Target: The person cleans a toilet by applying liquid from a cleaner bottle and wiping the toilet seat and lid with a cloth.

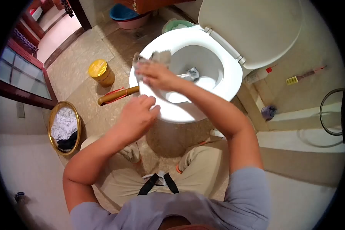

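Observation:
My right hand [157,76] presses a grey-brown cloth [161,57] against the left side of the white toilet seat [176,112]. Curled fingers of my left hand [140,115] rest at the front-left edge of the seat; whatever they hold, if anything, is hidden. Just beyond that hand, a wooden handle [118,96] with a red cord sticks out over the floor. Inside the toilet bowl [207,57] is a brush head [194,73] on a pale shaft. Whether handle and shaft are one piece is hidden by my right hand and forearm.
The raised lid [253,27] leans back. On the floor stand a yellow tub [101,73], a gold-rimmed basket [78,132] of clothes, basins [132,23] and a green-lined bin [177,25]. A bottle [257,76] and a yellow-bristled brush [295,79] are at right.

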Available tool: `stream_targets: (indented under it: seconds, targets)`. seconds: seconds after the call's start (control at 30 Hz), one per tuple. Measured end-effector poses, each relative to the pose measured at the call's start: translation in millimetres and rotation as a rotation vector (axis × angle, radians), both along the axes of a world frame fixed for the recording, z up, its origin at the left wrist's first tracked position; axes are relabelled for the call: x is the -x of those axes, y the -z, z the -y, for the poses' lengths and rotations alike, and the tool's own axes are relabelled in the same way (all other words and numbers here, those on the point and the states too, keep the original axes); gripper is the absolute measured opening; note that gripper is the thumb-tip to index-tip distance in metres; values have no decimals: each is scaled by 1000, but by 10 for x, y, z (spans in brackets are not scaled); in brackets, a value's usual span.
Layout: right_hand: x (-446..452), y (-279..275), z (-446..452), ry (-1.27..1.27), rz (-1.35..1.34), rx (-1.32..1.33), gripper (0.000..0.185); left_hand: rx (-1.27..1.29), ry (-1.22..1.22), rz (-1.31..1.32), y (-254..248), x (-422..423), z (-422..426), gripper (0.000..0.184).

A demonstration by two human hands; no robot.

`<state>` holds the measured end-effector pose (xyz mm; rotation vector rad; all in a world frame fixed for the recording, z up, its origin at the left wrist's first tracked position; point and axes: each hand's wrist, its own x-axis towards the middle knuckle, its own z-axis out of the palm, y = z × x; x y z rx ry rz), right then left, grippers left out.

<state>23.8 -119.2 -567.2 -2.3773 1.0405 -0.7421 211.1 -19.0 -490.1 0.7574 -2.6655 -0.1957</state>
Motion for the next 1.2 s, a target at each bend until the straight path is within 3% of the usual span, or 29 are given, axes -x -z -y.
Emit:
stream_targets:
  seconds: [0.07, 0.17, 0.27, 0.3, 0.43, 0.57, 0.67, 0.7, 0.8, 0.87, 0.93, 1.0, 1.03, 1.07, 1.1, 1.13, 1.2]
  targets:
    - [18, 63, -601, -111, 42, -6, 37, 103, -105, -119, -282, -200, 76, 24]
    - [310, -162, -1136, -155, 56, -84, 41, 266, -332, -91, -269, -349, 232, 28]
    - [631, -317, -1470, -115, -63, -195, 46, -238, -479, 189, -83, -491, 363, 29]
    - [732, -326, -1562, -88, -71, -178, 46, -178, -394, 188, 37, -557, 402, 24]
    - [979, -307, -1697, -5, -107, -50, 55, 18, -425, 257, 52, -555, 421, 14]
    - [670, -384, -1813, 218, -538, 376, 75, 210, -393, 218, 56, -594, 315, 14]
    - [640, -416, -1667, 243, -620, 289, 61, 294, -389, 213, -44, -620, 275, 14]
    - [638, -452, -1657, 262, -521, 482, 44, 320, -396, 206, -141, -621, 239, 15]
    - [723, -802, -1509, 311, -240, 540, 32, 306, -427, 177, -466, -696, 167, 19]
    - [915, -1123, -1356, 367, -120, 719, 31, 285, -446, 197, -605, -769, 182, 26]
    - [1079, -1655, -1391, 568, -23, 675, 24, 275, -410, 201, -710, -841, 239, 24]
    - [1331, -2012, -1280, 695, -130, 606, 31, 238, -388, 151, -798, -893, 240, 21]
    - [1508, -2095, -1165, 701, -51, 499, 33, 222, -378, 128, -830, -934, 237, 20]
    - [1626, -2165, -1105, 704, 28, 394, 34, 151, -389, 102, -837, -984, 249, 19]
    - [1478, -2425, -1199, 713, -92, 567, 25, 77, -400, 79, -815, -1036, 256, 19]
    - [1488, -2485, -1196, 725, -50, 504, 25, 0, -411, 59, -782, -1091, 267, 19]
    - [1556, -2572, -1158, 744, 30, 381, 27, -355, -440, -118, -630, -1178, 307, 25]
